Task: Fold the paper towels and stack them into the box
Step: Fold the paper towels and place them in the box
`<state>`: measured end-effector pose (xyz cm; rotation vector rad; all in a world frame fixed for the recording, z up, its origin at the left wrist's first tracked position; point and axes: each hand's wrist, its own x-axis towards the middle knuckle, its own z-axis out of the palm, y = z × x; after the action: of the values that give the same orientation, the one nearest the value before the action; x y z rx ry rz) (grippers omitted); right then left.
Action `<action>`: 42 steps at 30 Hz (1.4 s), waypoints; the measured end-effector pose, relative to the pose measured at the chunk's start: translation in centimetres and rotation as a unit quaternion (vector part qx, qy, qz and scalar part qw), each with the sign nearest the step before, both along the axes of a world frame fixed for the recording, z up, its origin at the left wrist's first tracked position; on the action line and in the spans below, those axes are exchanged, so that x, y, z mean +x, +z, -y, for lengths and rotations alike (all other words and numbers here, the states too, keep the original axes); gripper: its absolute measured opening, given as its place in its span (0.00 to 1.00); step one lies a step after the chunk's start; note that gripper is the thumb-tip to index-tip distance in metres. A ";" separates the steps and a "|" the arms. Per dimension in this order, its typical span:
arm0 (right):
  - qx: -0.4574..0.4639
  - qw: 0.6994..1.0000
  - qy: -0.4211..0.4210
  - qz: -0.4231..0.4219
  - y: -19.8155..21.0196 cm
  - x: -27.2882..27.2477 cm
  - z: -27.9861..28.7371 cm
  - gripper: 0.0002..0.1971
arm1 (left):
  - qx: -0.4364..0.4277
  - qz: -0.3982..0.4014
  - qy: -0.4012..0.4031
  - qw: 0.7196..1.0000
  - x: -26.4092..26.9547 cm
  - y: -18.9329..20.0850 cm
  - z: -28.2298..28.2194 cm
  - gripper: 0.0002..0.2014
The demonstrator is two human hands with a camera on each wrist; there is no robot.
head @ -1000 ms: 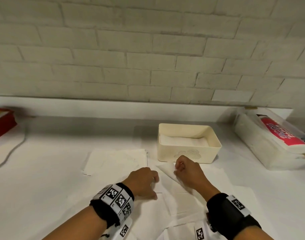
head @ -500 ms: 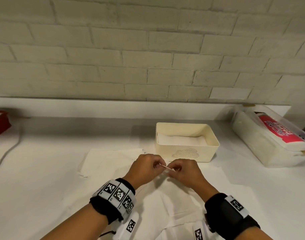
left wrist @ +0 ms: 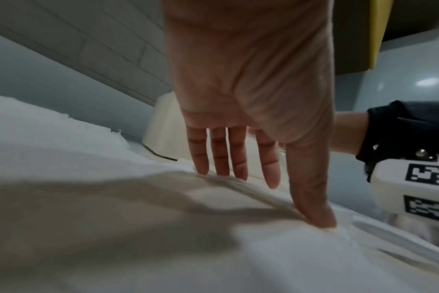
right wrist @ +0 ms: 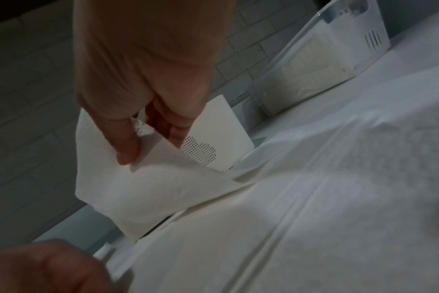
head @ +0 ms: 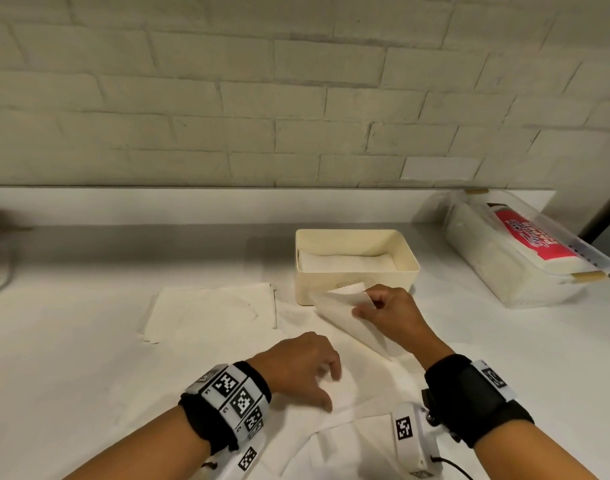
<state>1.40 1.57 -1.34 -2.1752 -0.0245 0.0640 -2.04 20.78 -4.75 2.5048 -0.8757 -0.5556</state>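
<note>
On my head view, the right hand (head: 388,315) is raised just in front of the cream box (head: 355,268), wrist angled inward, forearm coming in from the lower right. Its thumb and curled fingers pinch the upper corner of a folded paper towel (head: 345,317), lifting that end off the white table (head: 71,358) while the lower end trails down to the sheets beneath. On the right wrist view the thumb (right wrist: 124,142) lies on the near face of the towel and the other fingers sit behind it; the towel hangs as a doubled flap directly in front of the box's perforated wall.

The left hand (head: 301,367) is lower and nearer to me, palm down, forearm entering from the lower left. On the left wrist view its fingers (left wrist: 219,158) are straight and slightly spread, the tips touching a flat paper towel sheet (left wrist: 163,228), and the thumb presses down on that sheet. It grips nothing.

The box stands open at mid-table near the wall, with folded towels lying flat inside on its floor. A loose stack of unfolded towels (head: 213,308) lies to the left of the box, well apart from both hands. More sheets lie overlapped under and between my wrists; their edges are blurred, so I cannot count them. A clear plastic container with a pink-labelled pack (head: 525,251) sits at the far right, tilted against the wall ledge. Both wrists carry black bands with square coded markers.
</note>
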 end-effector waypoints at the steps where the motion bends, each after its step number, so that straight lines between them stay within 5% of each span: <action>1: -0.004 1.000 0.010 0.001 -0.1 -0.2 0.1 0.06 | 0.015 0.007 -0.013 1.000 -0.1 -0.1 0.3 0.19; 3: -0.009 1.000 0.016 0.002 -0.3 -0.3 0.1 0.10 | 0.036 0.023 -0.027 0.999 -0.1 -0.1 0.5 0.20; 9: -0.005 1.000 0.021 -0.012 -0.2 -0.8 -0.2 0.01 | 0.075 0.046 -0.048 0.995 -0.2 0.4 0.9 0.15; 13: -0.007 0.999 0.030 -0.018 -0.2 -0.9 -0.2 0.08 | 0.060 0.056 -0.041 0.996 0.1 0.5 1.0 0.12; 17: -0.007 0.998 0.056 -0.027 -0.1 -1.3 -0.2 0.26 | 0.033 0.005 -0.011 0.999 0.9 0.8 0.8 0.12; 30: 0.007 0.994 0.097 -0.057 -0.6 -1.9 0.2 0.31 | 0.006 -0.045 0.029 0.999 0.9 2.3 0.7 0.13; 37: -0.055 0.987 0.133 -0.065 -0.4 -2.3 0.1 0.28 | -0.062 -0.044 0.092 0.993 1.4 2.1 0.5 0.09; 40: -0.099 0.978 0.167 -0.076 -0.1 -2.6 0.1 0.12 | -0.109 -0.031 0.119 0.986 1.8 2.3 0.7 0.07; 42: -0.114 0.976 0.171 -0.078 0.2 -2.8 0.0 0.15 | -0.158 -0.025 0.147 0.976 2.2 2.6 0.9 0.06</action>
<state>-1.43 1.55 -1.10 -2.3663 -0.3158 0.4533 0.12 19.85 -2.13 2.2599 -0.5122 -0.3464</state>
